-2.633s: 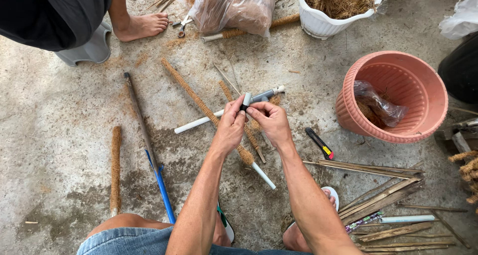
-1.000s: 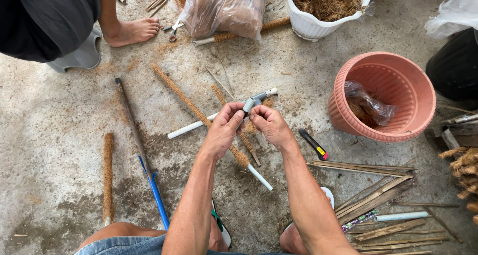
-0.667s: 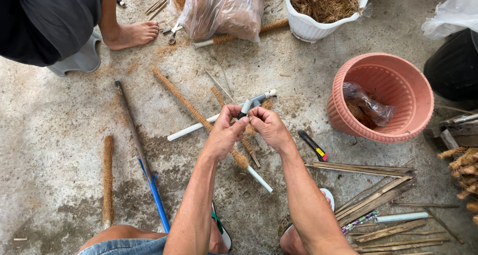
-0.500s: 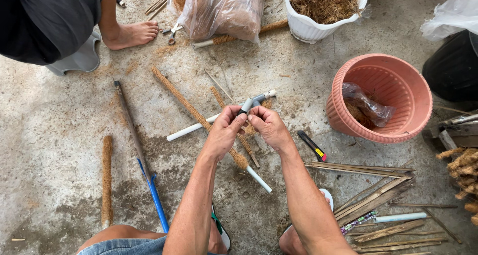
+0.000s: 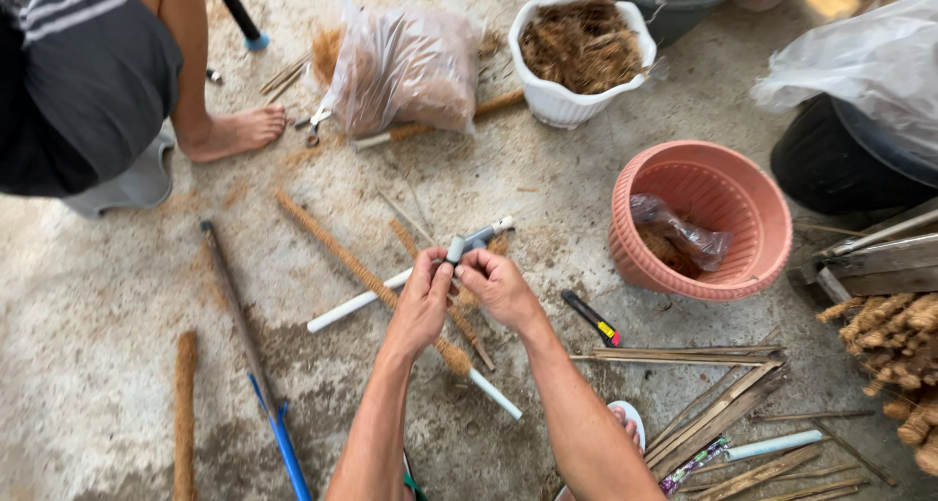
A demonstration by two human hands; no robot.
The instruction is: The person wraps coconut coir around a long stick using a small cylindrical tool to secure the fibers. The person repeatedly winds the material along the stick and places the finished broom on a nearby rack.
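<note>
A rough concrete floor (image 5: pixel 117 266), dusted with brown fibre, is lying under everything. Both hands are pinching a small grey tool (image 5: pixel 467 244), the left hand (image 5: pixel 422 301) and right hand (image 5: pixel 496 286) meeting just left of the pink basket (image 5: pixel 635 183); its exact kind is staying hard to make out. The basket is holding a half-hidden plastic bag (image 5: pixel 674 242), while beyond it a white pot (image 5: pixel 547 95) is brimming with dry fibre.

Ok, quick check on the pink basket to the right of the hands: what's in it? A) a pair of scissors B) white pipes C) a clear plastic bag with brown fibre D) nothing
C: inside the pink basket lies a crumpled clear plastic bag holding brownish fibre.
</note>
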